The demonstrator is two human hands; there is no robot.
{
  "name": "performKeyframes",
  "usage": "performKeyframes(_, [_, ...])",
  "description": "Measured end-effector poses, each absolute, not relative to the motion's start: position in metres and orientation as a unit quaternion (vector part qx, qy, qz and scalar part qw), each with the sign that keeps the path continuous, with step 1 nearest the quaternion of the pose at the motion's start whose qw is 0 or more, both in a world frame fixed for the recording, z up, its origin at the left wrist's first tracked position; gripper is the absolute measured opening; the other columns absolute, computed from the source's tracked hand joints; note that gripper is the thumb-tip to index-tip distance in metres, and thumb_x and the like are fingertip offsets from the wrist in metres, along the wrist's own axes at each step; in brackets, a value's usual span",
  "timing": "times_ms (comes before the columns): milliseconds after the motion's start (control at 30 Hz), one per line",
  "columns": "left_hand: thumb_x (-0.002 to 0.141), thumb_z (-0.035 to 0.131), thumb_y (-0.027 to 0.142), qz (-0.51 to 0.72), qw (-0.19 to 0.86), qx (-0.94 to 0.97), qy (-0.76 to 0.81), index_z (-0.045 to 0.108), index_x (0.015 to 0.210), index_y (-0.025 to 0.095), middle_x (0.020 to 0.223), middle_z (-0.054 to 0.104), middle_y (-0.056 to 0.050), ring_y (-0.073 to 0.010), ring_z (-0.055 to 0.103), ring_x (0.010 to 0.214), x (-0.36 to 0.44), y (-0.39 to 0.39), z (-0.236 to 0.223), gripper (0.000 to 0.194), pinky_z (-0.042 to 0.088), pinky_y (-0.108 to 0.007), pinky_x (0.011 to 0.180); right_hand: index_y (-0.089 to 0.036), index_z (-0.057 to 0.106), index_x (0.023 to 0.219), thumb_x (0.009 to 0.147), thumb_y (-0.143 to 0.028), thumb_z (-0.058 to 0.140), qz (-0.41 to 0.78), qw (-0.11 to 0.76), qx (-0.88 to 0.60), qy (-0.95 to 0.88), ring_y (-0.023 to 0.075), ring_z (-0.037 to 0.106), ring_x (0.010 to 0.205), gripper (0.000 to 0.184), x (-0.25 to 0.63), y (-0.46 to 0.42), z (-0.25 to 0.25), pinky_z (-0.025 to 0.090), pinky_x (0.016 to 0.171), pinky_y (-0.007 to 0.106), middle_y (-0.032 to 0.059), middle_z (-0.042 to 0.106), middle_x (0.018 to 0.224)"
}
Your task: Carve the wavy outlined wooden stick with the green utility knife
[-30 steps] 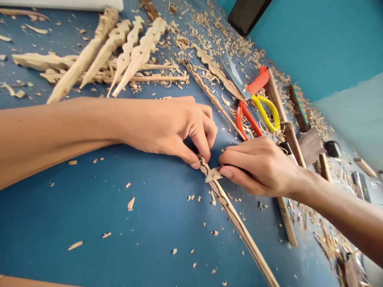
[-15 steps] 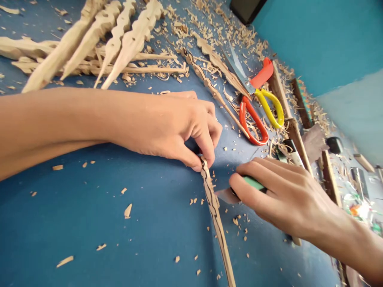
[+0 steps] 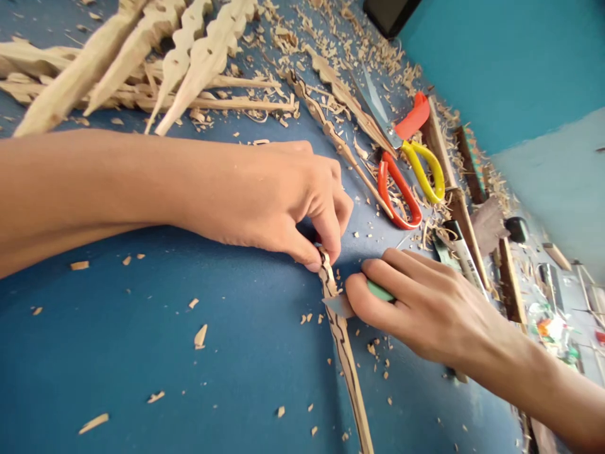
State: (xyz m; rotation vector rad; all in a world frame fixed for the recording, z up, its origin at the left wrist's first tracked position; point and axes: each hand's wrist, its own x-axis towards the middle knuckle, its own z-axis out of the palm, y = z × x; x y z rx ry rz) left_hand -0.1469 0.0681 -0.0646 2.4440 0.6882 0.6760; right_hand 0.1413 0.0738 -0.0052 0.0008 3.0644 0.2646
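Note:
Between thumb and fingers, my left hand pinches the upper end of a thin wooden stick marked with dark wavy lines. The stick runs down toward the bottom edge of the view, and small notches show along its right side. My right hand is closed around the green handle of a craft knife. The knife's blade lies across the stick a little below my left fingertips. Part of the handle is hidden in my palm.
Carved wooden pieces are piled at the upper left. Scissors with red and yellow handles lie beyond my hands, beside another marked stick. A marker and wooden strips lie at the right. Shavings are scattered over the blue surface.
My right hand has moved left with the knife, and the blade has gone from the stick's right edge to across it. My left hand keeps its pinch.

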Motion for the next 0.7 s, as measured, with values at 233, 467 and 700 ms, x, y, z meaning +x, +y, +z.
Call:
performKeyframes(233, [0.097, 0.09, 0.04, 0.25, 0.247, 0.9, 0.256, 0.085, 0.099, 0.048, 0.104, 0.08, 0.022, -0.0145, 0.063, 0.112, -0.147, 0.069, -0.066, 0.009, 0.028, -0.033, 0.094, -0.022, 0.052, 0.116, 0.106, -0.006, 0.057, 0.045, 0.058, -0.028, 0.997, 0.0222, 0.037, 0.073, 0.02, 0.141, 0.084, -0.005, 0.025, 0.06, 0.039, 0.0003, 0.051, 0.082])
performKeyframes(467, [0.094, 0.092, 0.033, 0.259, 0.263, 0.89, 0.266, 0.086, 0.096, 0.044, 0.1, 0.081, 0.021, -0.0148, 0.065, 0.109, -0.145, 0.066, -0.06, 0.013, 0.031, -0.034, 0.089, -0.025, 0.051, 0.109, 0.101, -0.002, 0.06, 0.117, 0.032, -0.003, 0.993, 0.0218, 0.039, 0.071, 0.026, 0.138, 0.074, -0.008, 0.027, 0.061, 0.036, -0.0007, 0.049, 0.079])
performKeyframes(700, [0.096, 0.09, 0.024, 0.245, 0.293, 0.887, 0.26, 0.088, 0.097, 0.036, 0.098, 0.081, 0.016, -0.0138, 0.065, 0.109, -0.146, 0.062, -0.051, 0.013, 0.038, -0.028, 0.092, -0.025, 0.054, 0.11, 0.099, 0.002, 0.057, 0.174, 0.006, 0.073, 0.982, 0.0237, 0.042, 0.069, 0.029, 0.14, 0.053, -0.017, 0.029, 0.064, 0.038, 0.0013, 0.055, 0.079])
